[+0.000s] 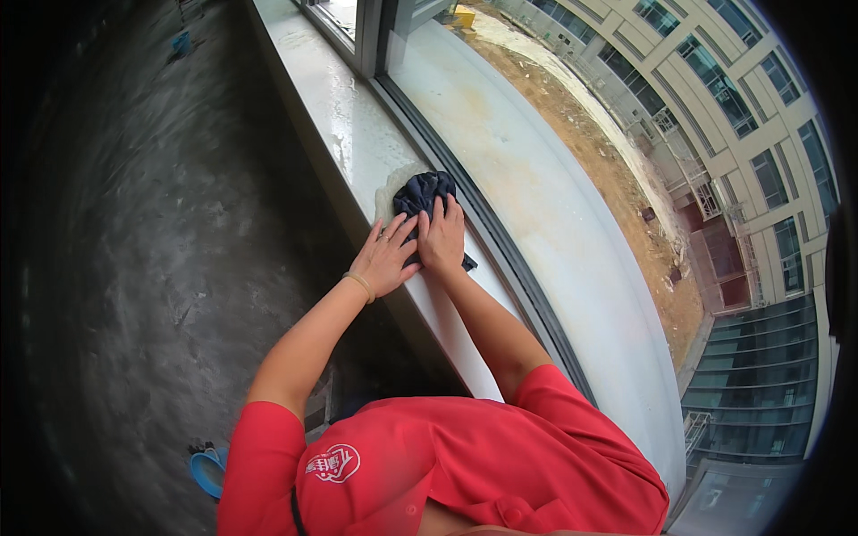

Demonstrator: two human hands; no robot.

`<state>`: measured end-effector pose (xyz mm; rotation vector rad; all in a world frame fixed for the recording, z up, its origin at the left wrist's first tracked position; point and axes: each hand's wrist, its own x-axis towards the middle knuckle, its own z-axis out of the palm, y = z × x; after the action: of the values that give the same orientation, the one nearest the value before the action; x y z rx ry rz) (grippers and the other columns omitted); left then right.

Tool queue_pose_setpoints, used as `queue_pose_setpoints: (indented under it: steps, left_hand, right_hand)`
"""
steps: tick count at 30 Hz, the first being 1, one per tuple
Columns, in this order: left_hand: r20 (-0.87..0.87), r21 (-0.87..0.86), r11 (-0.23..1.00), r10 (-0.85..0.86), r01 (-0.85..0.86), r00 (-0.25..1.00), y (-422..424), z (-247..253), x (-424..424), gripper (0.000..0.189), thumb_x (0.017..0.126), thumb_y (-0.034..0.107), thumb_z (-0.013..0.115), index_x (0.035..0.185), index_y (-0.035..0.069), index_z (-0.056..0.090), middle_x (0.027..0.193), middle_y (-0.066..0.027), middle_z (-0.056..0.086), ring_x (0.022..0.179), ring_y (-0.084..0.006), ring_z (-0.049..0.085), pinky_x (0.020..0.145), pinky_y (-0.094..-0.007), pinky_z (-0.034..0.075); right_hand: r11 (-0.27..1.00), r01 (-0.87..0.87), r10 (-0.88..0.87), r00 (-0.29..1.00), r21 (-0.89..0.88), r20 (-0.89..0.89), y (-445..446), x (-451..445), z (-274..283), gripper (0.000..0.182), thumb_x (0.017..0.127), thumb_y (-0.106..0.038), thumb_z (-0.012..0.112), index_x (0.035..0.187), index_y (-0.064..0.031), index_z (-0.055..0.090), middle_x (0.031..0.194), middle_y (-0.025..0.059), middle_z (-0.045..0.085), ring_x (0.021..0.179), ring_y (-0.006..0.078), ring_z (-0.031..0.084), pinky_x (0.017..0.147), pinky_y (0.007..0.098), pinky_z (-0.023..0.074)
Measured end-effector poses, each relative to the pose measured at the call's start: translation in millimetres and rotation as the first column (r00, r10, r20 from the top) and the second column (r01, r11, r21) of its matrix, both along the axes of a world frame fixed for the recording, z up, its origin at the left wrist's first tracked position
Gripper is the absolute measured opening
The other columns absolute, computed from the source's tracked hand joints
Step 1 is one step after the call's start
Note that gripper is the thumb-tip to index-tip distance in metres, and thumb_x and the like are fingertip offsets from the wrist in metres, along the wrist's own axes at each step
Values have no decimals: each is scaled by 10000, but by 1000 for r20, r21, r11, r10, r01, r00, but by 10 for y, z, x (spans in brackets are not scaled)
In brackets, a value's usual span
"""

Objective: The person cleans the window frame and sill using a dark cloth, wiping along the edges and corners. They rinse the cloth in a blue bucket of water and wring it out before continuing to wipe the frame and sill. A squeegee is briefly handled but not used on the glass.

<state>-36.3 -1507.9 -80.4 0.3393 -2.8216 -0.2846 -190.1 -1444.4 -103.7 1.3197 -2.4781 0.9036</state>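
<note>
A bunched dark navy cloth [421, 189] lies on the white window sill [322, 87], with one corner sticking out beyond my right wrist. My right hand [442, 236] presses the cloth down, its fingers pointing toward the far end of the sill. On the cloth's left side rests my left hand [387, 260], fingers spread, a ring on one finger and a band at the wrist. Cloudy wet residue [389, 191] rims the cloth on its far left side. Farther along, the sill shines with water. The cloth beneath my palms is hidden.
A grey window frame [469, 204] runs along the sill's right side, with a pale outer ledge [570, 221] beyond it. Left of the sill, the dark concrete floor [188, 268] lies lower. One blue container [209, 471] stands near my left elbow; another blue container [181, 43] is far off.
</note>
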Motion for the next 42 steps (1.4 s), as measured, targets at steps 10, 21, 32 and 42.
queue_pose_setpoints:
  steps: [10,21,32,42]
  left_hand:
    - [-40,-95,992,77,-81,996,-2386,1,-419,524,896,415,638,1302,98,540,1581,-106,289,1476,-308,237,1194,-528,201]
    - [58,-12,997,80,-79,995,-4723,188,-621,538,854,357,701,1267,53,537,1591,-136,267,1473,-349,237,1179,-501,248]
    - [119,-56,993,-97,104,988,-6902,11,-823,715,834,352,700,1449,77,459,1587,-159,278,1459,-386,248,1181,-530,242]
    - [101,16,996,-94,93,990,-8777,-35,-1127,718,852,459,670,1456,126,469,1590,-224,235,1488,-401,166,1191,-550,190]
  right_hand:
    - [998,-18,20,999,-60,27,-2530,-397,99,530,985,-337,519,1346,50,520,1438,244,471,1326,398,418,1134,439,328]
    - [988,146,-151,972,40,179,-4981,-543,111,605,919,-382,594,1381,-5,493,1434,222,419,1318,412,377,1112,482,334]
    - [965,234,-263,883,121,390,-7013,-601,16,914,864,-545,629,1490,44,318,1582,260,241,1458,420,200,1203,480,169]
    - [989,142,-150,959,51,240,-9010,-1072,-86,740,869,-394,645,1453,2,420,1531,214,376,1426,380,316,1184,433,267]
